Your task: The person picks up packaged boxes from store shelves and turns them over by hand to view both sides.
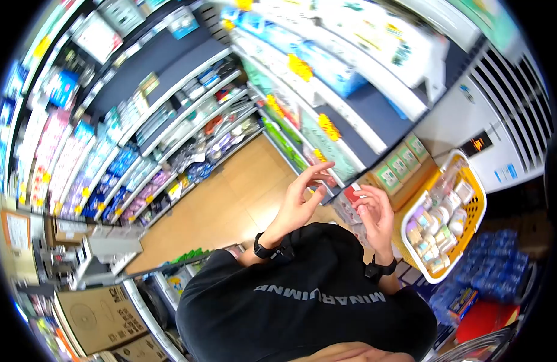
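My left hand (pixel 302 199) is raised in front of my chest, beside the lower end of the right-hand shelf. Its fingers are apart and partly bent, and I see nothing in them. To its right is my right hand (pixel 376 216), fingers curled, with a small red and white packet (pixel 352 192) at the fingertips. The packet is too small for me to read, and part of it is hidden by the fingers. A yellow basket (pixel 476 208) full of small jars and boxes (pixel 438 223) stands just right of my right hand. Each wrist has a black band.
Stocked shelves (pixel 182 102) curve round the left and back; another shelf unit (pixel 345 102) rises ahead. Cartons with green labels (pixel 399 169) sit by the basket. A white appliance (pixel 502 114) and blue-wrapped bottles (pixel 492 259) are at right. Large cardboard boxes (pixel 100 320) stand lower left.
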A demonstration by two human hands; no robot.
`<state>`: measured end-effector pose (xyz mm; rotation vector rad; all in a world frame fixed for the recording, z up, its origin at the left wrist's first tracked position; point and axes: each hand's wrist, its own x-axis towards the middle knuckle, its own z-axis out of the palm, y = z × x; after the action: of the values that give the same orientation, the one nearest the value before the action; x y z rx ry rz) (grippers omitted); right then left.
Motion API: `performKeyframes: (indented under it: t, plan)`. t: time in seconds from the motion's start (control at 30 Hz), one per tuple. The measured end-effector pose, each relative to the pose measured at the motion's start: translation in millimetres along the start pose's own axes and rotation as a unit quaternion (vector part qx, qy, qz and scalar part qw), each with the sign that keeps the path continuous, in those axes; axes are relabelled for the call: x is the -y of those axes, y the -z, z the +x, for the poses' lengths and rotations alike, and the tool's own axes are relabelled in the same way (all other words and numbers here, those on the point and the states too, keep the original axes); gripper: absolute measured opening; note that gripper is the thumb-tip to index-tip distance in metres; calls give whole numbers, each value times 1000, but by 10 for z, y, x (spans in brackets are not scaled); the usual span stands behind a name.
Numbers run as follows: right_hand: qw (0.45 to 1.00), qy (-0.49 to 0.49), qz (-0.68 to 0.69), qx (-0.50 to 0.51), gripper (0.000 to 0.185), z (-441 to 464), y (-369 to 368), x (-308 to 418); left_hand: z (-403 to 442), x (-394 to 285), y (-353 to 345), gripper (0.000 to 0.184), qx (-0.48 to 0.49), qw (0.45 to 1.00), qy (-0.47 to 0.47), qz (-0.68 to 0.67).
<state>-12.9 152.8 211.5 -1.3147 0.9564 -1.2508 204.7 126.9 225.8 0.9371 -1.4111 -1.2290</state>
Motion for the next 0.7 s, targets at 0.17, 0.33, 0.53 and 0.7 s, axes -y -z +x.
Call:
performKeyframes:
  t: [0.17,0.33,0.53,0.7]
  plan:
    - [996,-6,-6,89,40,200,-710,-52,-531,-39,671,43,-155,988,5,19]
    - [983,-13,13,182,40,301,-1470,-83,-1087,-34,1253,41,-253,967,5,45]
    - [963,-7,16,268,39,318,-2290,-201,-1731,-76,1770,39,-347,937,15,32]
    - [947,-11,13,322,40,314,-2761,-214,-2081,-164,2070,38,-399,916,24,18]
